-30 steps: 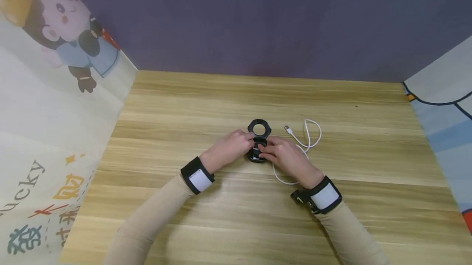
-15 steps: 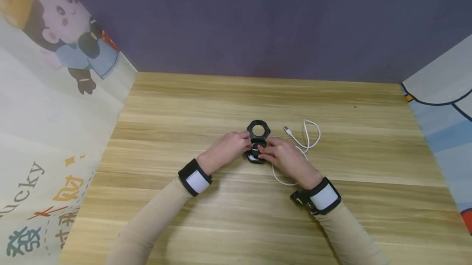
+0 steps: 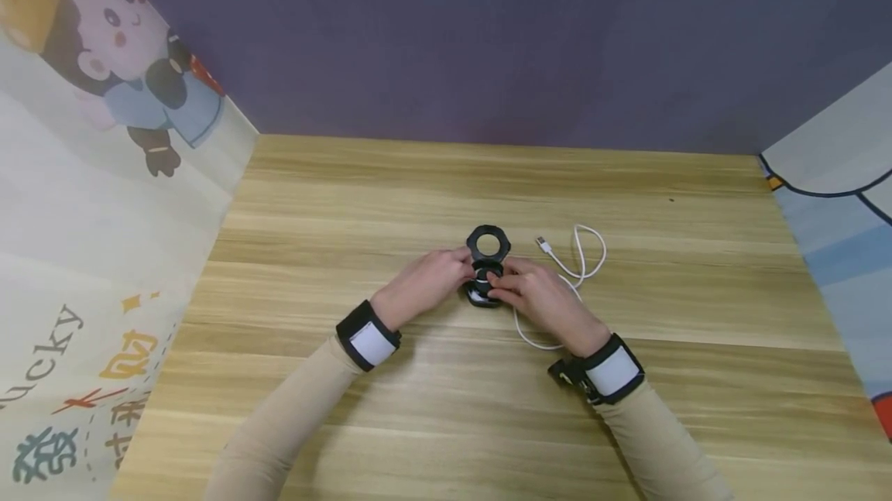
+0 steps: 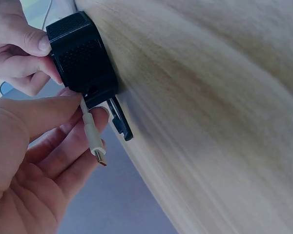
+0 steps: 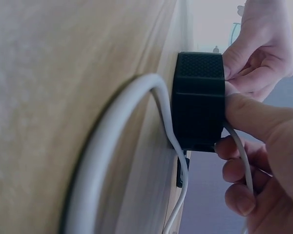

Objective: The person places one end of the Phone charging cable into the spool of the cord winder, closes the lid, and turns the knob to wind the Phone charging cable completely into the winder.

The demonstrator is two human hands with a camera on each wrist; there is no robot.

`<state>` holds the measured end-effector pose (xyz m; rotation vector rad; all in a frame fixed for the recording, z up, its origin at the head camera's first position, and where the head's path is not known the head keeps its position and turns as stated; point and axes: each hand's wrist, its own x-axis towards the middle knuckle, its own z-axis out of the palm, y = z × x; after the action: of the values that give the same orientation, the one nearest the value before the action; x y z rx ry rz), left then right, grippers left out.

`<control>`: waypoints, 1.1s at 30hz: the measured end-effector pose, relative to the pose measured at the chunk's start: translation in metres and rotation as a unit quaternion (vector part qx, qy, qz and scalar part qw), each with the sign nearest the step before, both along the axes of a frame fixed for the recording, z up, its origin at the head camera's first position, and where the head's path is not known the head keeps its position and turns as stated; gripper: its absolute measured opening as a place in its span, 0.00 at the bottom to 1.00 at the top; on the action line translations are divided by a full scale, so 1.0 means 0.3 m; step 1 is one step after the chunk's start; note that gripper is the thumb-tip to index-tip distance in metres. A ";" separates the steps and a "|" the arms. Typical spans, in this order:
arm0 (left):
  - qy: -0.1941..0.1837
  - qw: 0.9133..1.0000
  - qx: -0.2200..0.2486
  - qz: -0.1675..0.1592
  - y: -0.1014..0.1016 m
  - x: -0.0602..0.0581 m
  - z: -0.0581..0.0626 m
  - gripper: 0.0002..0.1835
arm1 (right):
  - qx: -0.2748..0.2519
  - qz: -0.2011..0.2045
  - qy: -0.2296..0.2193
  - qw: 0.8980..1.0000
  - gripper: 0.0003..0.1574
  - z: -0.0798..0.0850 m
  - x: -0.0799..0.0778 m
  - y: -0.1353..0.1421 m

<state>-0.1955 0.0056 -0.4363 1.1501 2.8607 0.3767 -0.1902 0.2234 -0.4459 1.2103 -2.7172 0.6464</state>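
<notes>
A black case with its ring-shaped lid swung back stands on the table between both hands. A round dark piece sits inside it. My left hand, at the case's left side, pinches the white USB cable by thumb and finger; its USB-C plug sticks out below. From the right, my right hand grips the case's open edge, with thumb and index fingertips reaching in. In the right wrist view, part of the cable crosses that hand's curled fingers. The inside is largely hidden by fingers.
The rest of the cable loops over the wooden table to the right, its USB-A plug lying near the lid. A dark wall rises behind the table. Black straps circle both wrists.
My left hand has drawn slightly left and its fingertips have shifted down the case's left edge. White now shows more clearly inside the case's front. The right hand has stayed almost still.
</notes>
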 end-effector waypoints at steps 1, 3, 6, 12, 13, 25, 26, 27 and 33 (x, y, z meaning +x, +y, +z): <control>0.000 1.000 0.001 0.001 0.000 0.000 -0.001 0.09 | -0.002 0.000 0.001 1.000 0.10 -0.001 0.000 0.001; 0.002 1.000 0.002 0.001 0.001 -0.001 -0.005 0.10 | -0.003 0.000 0.002 1.000 0.11 -0.004 -0.001 0.003; 0.004 1.000 0.002 -0.001 -0.002 0.003 -0.009 0.12 | -0.003 0.000 0.001 1.000 0.12 -0.007 -0.003 0.006; 0.000 1.000 -0.018 -0.007 -0.011 0.020 -0.015 0.15 | -0.016 0.004 -0.009 1.000 0.14 -0.011 -0.007 0.013; -0.001 1.000 -0.018 -0.005 -0.012 0.022 -0.016 0.15 | -0.020 0.006 -0.011 1.000 0.14 -0.012 -0.008 0.015; -0.010 1.000 -0.006 0.001 -0.003 0.025 -0.035 0.15 | -0.065 0.000 -0.052 0.997 0.10 -0.016 -0.014 0.049; -0.010 1.000 -0.009 0.002 -0.002 0.025 -0.034 0.15 | -0.070 -0.005 -0.050 0.996 0.08 -0.015 -0.016 0.053; -0.009 1.000 -0.010 0.004 -0.002 0.024 -0.033 0.15 | -0.076 -0.011 -0.047 0.996 0.07 -0.012 -0.018 0.058; -0.007 1.000 -0.017 0.007 -0.007 0.022 -0.034 0.15 | -0.080 -0.031 -0.054 0.995 0.05 -0.006 -0.026 0.080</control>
<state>-0.1889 0.0035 -0.4464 1.1170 2.8530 0.3331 -0.1979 0.2473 -0.4476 1.0809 -2.7136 0.9262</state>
